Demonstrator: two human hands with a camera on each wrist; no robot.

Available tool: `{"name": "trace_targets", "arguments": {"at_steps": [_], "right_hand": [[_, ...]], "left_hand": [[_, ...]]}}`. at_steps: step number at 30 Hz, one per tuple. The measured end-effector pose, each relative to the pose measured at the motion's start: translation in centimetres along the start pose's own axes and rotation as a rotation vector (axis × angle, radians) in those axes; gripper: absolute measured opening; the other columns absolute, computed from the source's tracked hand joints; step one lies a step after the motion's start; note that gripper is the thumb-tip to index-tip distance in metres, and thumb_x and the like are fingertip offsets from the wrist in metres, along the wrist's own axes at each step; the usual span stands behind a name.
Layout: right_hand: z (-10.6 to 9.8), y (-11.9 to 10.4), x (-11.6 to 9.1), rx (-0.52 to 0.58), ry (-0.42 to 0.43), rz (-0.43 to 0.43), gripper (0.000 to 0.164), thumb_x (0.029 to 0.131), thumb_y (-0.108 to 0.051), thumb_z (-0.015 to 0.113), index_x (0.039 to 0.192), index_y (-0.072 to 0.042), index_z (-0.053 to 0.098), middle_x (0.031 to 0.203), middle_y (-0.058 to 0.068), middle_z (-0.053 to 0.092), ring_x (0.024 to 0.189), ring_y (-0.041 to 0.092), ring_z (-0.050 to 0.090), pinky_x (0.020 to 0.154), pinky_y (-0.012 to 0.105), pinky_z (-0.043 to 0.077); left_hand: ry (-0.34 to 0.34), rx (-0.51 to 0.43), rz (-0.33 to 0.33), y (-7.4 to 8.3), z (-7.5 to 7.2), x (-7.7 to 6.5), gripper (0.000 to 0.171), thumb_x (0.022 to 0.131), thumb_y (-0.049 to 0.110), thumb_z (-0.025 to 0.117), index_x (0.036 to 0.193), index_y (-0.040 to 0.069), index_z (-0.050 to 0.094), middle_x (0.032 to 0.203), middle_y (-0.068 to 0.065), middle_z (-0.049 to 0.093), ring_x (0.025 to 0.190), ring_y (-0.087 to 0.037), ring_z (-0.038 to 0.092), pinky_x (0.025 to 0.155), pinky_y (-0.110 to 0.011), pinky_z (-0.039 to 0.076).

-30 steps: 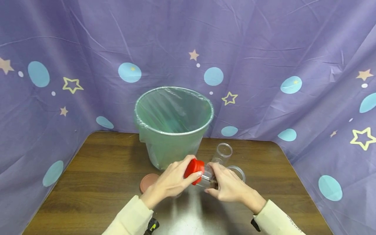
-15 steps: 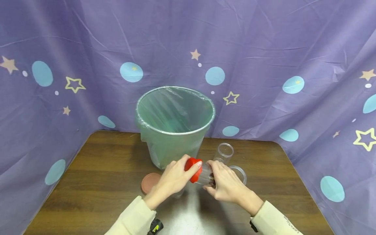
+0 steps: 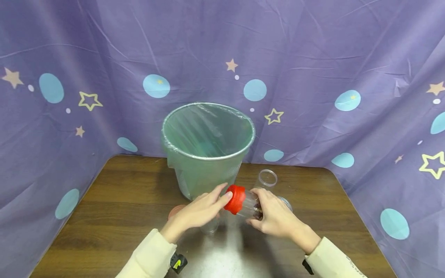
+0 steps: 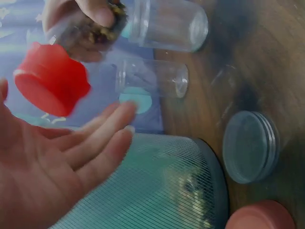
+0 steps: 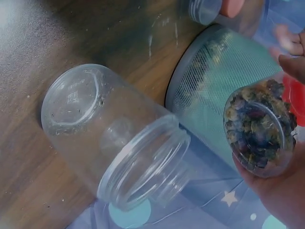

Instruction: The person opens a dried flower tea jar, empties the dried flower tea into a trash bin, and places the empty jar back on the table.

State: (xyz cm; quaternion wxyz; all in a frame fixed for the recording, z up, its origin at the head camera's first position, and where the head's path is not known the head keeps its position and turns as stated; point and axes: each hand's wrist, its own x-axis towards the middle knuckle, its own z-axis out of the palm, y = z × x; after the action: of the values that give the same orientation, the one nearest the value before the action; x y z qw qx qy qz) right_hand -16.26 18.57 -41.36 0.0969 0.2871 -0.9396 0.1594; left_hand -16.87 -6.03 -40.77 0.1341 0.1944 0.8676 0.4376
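Observation:
My right hand point(image 3: 278, 218) grips a small clear jar point(image 5: 259, 129) by its base end, tilted sideways over the table. Dark, dried flower-like bits fill its bottom. A red lid point(image 3: 235, 199) with a scalloped edge sits on the end that points left. Beside that lid is my left hand point(image 3: 199, 211); in the left wrist view its fingers point(image 4: 102, 138) are extended and apart from the red lid, with nothing held. A wide clear jar point(image 5: 102, 129), lidless, stands near my right hand and is mostly hidden behind it in the head view.
A mesh bin point(image 3: 208, 172) with a green liner stands at the back; bits show through its lower mesh. A slim clear jar point(image 3: 267, 178) stands right of it. Near my left hand are another clear container point(image 3: 209, 227) and a pinkish lid point(image 3: 176, 211). Purple curtain point(image 3: 313, 58) surrounds the table.
My left hand has let go of the red lid and drawn slightly left, its fingers straightening. The jar, held by my right hand, has shifted a little right.

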Motion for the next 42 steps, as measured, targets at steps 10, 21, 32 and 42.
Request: {"name": "trace_targets", "arguments": {"at_steps": [10,21,32,42], "right_hand": [[-0.6,0.6,-0.1,0.046,-0.065,0.019,0.074,0.067,-0.037,0.086,0.128,-0.011,0.052,0.104,-0.006,0.063,0.088,0.007,0.059,0.073,0.027,0.051],[-0.4,0.7,-0.2,0.051,-0.061,-0.006,0.073,0.067,-0.038,0.085,0.125,-0.009,0.053,0.102,-0.005,0.063,0.086,0.007,0.059,0.073,0.028,0.051],[0.1,0.6,-0.5,0.043,-0.045,-0.025,0.071,0.067,-0.038,0.085,0.123,-0.007,0.054,0.094,-0.006,0.060,0.078,0.005,0.055,0.067,0.023,0.048],[0.6,0.3,-0.6,0.005,-0.050,-0.023,0.072,0.066,-0.038,0.086,0.123,-0.009,0.053,0.090,-0.008,0.058,0.078,0.006,0.055,0.065,0.024,0.047]], "left_hand": [[-0.066,0.030,0.411,-0.7,-0.7,-0.3,0.106,0.076,0.033,0.085,0.157,0.039,0.017,0.166,0.008,0.010,0.151,-0.021,0.024,0.116,-0.052,0.035],[0.029,0.026,0.523,-0.9,-0.3,0.4,0.068,0.080,0.009,0.079,0.142,0.020,0.053,0.152,0.002,0.047,0.139,-0.020,0.048,0.111,-0.038,0.044],[0.041,0.025,0.451,-1.1,0.1,0.3,0.067,0.083,0.020,0.077,0.145,0.022,0.050,0.145,0.000,0.053,0.130,-0.019,0.055,0.107,-0.040,0.047],[0.055,-0.041,0.277,-1.2,0.4,0.4,0.058,0.087,0.033,0.075,0.137,0.012,0.056,0.109,-0.003,0.070,0.078,-0.007,0.064,0.068,-0.021,0.053]]}}
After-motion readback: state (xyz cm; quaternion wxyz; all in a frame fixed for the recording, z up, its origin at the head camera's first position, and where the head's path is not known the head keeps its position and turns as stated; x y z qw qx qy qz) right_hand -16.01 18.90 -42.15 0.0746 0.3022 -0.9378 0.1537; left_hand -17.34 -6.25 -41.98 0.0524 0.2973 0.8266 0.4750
